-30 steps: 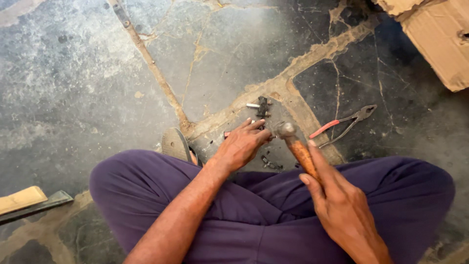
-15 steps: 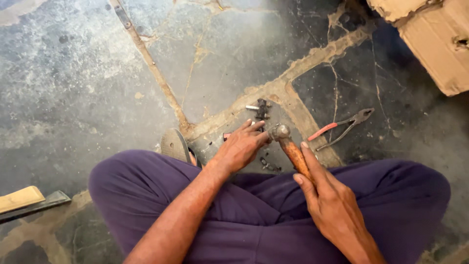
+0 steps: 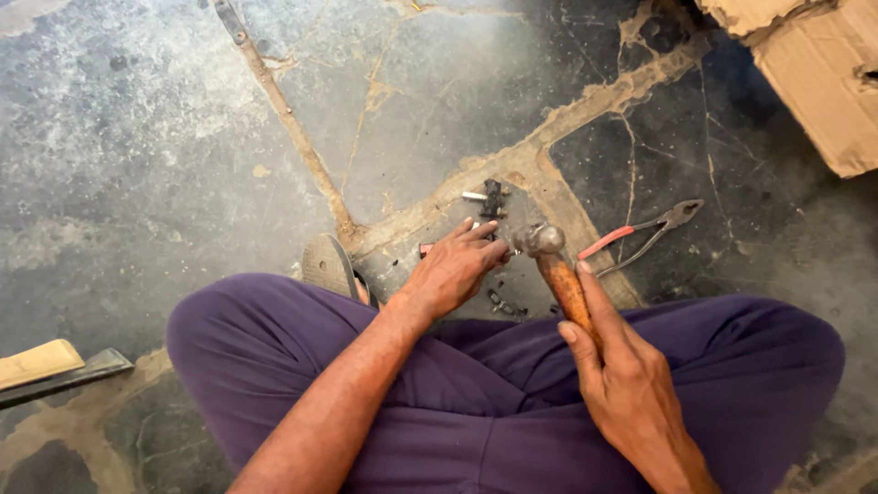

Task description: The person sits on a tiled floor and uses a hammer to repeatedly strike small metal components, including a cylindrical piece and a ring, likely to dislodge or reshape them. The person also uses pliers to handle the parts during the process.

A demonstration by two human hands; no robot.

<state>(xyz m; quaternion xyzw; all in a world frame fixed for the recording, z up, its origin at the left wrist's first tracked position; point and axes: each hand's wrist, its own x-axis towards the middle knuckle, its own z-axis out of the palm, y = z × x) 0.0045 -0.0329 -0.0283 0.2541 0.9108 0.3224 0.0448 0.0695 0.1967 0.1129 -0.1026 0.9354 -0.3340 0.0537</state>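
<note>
- Head view: right hand (image 3: 631, 384) closed around hammer (image 3: 558, 270), wooden handle running near-to-far, steel head just right of left hand (image 3: 455, 268).
- Left hand curled over small metal part (image 3: 494, 240) on stone floor (image 3: 183, 137), fingertips pinning it; grip partly hidden.
- Red-handled pliers (image 3: 640, 233) lying farther right.

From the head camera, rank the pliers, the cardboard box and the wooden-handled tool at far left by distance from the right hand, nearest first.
1. Pliers: just beyond the right hand, on the floor.
2. Cardboard box: top right corner.
3. Wooden-handled tool: far left edge, past the left knee.
</note>
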